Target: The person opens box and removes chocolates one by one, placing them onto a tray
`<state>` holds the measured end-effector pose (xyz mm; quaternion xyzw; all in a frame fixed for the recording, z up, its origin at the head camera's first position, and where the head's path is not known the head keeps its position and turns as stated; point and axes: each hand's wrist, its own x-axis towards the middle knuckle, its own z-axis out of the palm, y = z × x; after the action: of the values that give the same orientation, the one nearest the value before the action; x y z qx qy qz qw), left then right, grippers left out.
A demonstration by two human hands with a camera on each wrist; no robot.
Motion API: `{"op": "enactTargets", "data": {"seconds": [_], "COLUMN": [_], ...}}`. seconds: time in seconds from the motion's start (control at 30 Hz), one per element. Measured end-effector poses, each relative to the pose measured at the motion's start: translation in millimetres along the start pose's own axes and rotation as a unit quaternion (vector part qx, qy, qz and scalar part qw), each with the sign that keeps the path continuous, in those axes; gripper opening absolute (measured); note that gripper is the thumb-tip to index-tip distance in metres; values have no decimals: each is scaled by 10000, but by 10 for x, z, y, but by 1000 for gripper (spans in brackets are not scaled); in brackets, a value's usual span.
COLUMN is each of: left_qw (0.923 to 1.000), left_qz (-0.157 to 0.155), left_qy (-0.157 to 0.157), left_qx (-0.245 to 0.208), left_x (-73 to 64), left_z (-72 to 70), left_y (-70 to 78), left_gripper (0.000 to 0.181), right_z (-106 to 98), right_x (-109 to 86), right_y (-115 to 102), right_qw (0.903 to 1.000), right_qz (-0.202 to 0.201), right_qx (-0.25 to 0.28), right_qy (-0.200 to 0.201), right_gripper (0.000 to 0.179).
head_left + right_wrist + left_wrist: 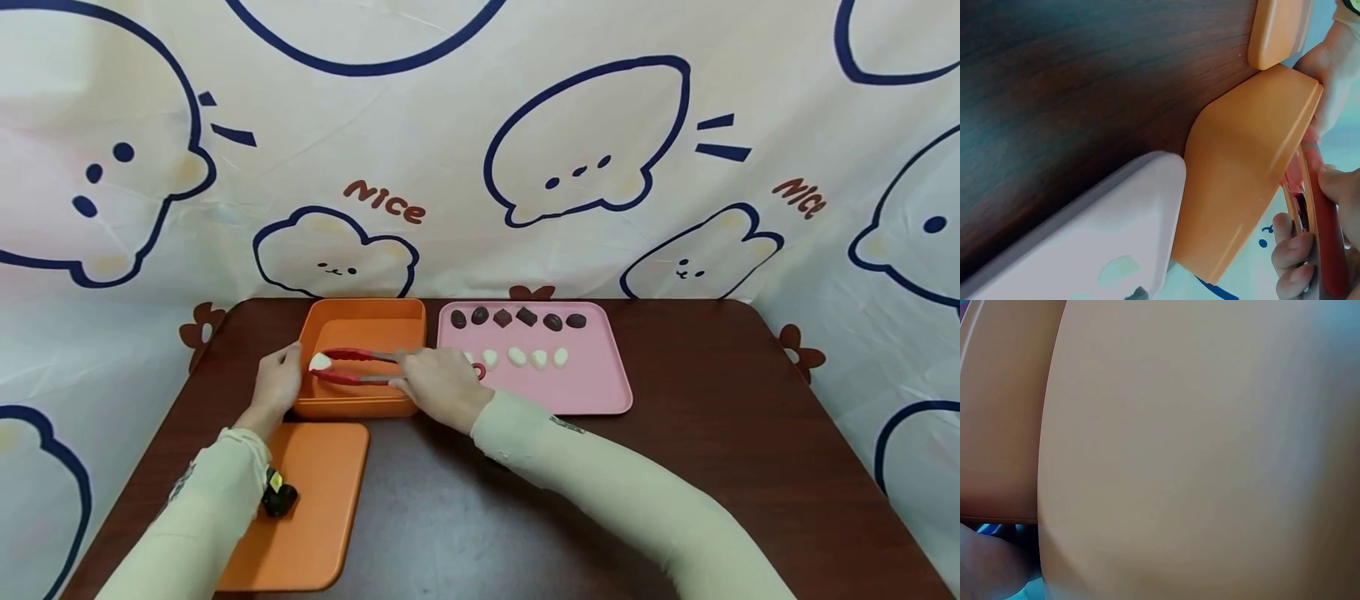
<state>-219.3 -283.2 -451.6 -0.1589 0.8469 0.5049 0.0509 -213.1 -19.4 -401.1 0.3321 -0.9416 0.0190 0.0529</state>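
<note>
My right hand [446,385] holds red-tipped metal tongs [352,379] over the orange box [360,408]. Between the tong tips, near the box's left wall, is a small white egg-shaped piece [320,362], perhaps a chocolate. In the right wrist view, the right thumb and fingers close around the red and metal tong arms [1329,244]. My left hand [276,383] grips the left side of the box at its rim; part of its fingers is hidden. The left wrist view is mostly filled by a blurred orange-tan surface [1179,437].
A pink tray [592,387] right of the box carries a row of dark chocolates [527,317] and a row of white pieces [517,357]. In front of the box lies an orange lid [322,508] bearing a small dark object with a yellow part [280,498], partly behind the left sleeve.
</note>
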Motion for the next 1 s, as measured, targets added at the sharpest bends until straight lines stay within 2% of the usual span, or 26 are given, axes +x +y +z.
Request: {"op": "enactTargets", "data": {"seconds": [0.27, 0.53, 0.67, 0.83, 0.9, 1.0], "left_qw": [10000, 10000, 9998, 9996, 9995, 9996], "left_qz": [1, 91, 188, 172, 189, 212], "left_qy": [-16, -10, 65, -185, -219, -139], "left_qx": [-23, 8, 49, -122, -153, -117], "left_x": [10, -12, -10, -38, -45, -36], "left_z": [-13, -13, -13, -43, -47, -24], "left_y": [-15, -19, -13, -9, -8, -3], "left_gripper": [64, 68, 52, 70, 70, 58], "right_z": [-42, -105, -143, -195, -209, -215], "right_x": [-150, -306, -396, -529, -597, -704], "right_y": [116, 257, 328, 441, 493, 574], "right_qw": [9996, 9971, 9960, 9943, 9933, 9918], "right_qz": [111, 222, 326, 328, 333, 377], "right_qx": [121, 598, 599, 712, 757, 751], "right_qy": [221, 410, 575, 724, 813, 966], "right_gripper": [37, 35, 39, 37, 35, 34]}}
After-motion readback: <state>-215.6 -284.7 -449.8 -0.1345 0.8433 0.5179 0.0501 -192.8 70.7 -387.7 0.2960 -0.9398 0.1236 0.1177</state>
